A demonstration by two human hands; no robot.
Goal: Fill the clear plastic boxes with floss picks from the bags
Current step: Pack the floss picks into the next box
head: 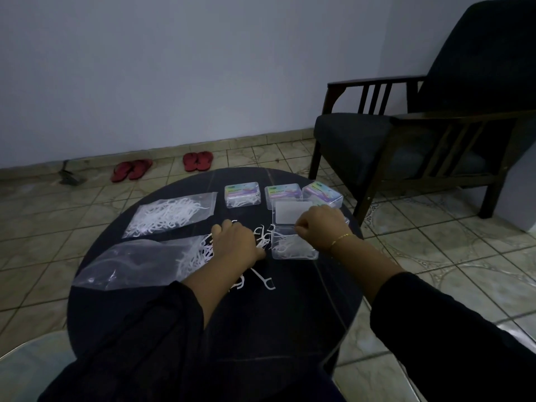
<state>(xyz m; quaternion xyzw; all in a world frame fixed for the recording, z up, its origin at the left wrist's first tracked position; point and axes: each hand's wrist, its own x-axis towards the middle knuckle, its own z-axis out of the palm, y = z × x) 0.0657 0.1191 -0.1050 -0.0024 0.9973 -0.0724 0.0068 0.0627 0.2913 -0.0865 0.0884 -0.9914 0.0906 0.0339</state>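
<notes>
Floss picks (262,242) under left hand (235,242), right hand (317,226) over open box (293,246)

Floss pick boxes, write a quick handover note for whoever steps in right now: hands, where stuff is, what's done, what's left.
Left hand rests on the loose floss picks spilled from the near bag.
Right hand is curled over the open box, apparently dropping picks in.
Done: three lidded boxes along the table's far edge hold picks.
Left: top up the open box, which looks partly filled, and close it; the far bag is full.
</notes>
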